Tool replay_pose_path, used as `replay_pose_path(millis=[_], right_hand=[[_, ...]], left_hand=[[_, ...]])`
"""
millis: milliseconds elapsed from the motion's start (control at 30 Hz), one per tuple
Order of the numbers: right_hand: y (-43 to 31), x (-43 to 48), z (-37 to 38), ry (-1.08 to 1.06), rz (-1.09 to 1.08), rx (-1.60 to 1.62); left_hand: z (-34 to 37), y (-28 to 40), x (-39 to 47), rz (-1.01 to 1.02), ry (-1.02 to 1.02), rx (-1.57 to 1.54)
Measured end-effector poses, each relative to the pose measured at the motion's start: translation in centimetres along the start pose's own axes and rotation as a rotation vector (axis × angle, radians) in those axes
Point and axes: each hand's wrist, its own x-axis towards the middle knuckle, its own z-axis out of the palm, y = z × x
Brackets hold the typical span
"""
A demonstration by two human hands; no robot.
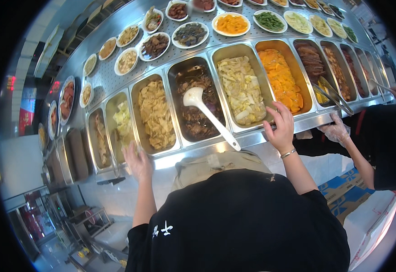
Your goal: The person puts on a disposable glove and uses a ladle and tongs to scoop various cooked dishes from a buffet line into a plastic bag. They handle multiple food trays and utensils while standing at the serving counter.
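Observation:
My left hand (137, 161) rests at the front edge of the steel counter, by the pan of pale green cabbage (122, 119), and holds nothing. With its fingers apart, my right hand (280, 125) is at the near end of the pan of stewed cabbage (241, 88), beside the pan of orange slices (279, 81). Between my hands, a white plastic ladle (208, 117) lies over a pan of dark stewed food (196, 76), its handle across the front edge. A pan of yellowish folded slices (156, 115) is left of it.
Oval plates of food, one with green beans (269, 21), line the perforated steel shelf (109, 80) behind the pans. At the right, a co-worker's gloved hand (337, 130) is near metal tongs (335, 98). Cardboard boxes (347, 193) are on the floor at the lower right.

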Motion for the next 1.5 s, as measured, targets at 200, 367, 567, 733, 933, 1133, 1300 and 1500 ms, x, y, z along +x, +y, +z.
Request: replay_pose_path(millis=[200,367,567,733,933,1133,1300,1500], right_hand=[[0.1,0.0,0.2,-0.014,0.002,-0.005],[0.3,0.0,0.4,-0.018,-0.006,0.002],[0.2,0.1,0.3,-0.021,-0.005,-0.004],[0.2,0.0,0.3,-0.027,0.003,-0.003],[0.4,-0.2,0.6,-0.027,0.004,-0.019],[0.5,-0.2,0.7,-0.022,-0.01,-0.028],[0.5,-0.2,0.7,-0.021,-0.007,-0.023],[0.7,-0.3,0.8,-0.01,-0.02,-0.021]], left_hand=[[-0.3,0.2,0.0,0.053,0.032,-0.006],[0.0,0.0,-0.1,0.049,0.037,0.005],[0.4,-0.4,-0.1,0.056,0.049,0.001],[0.0,-0.4,0.0,0.036,0.013,-0.012],[-0.5,0.5,0.0,0.017,0.006,-0.028],[-0.3,0.2,-0.2,0.047,0.035,-0.026],[0.0,-0.3,-0.1,0.079,0.064,-0.025],[0.2,0.0,0.0,0.038,0.052,-0.033]])
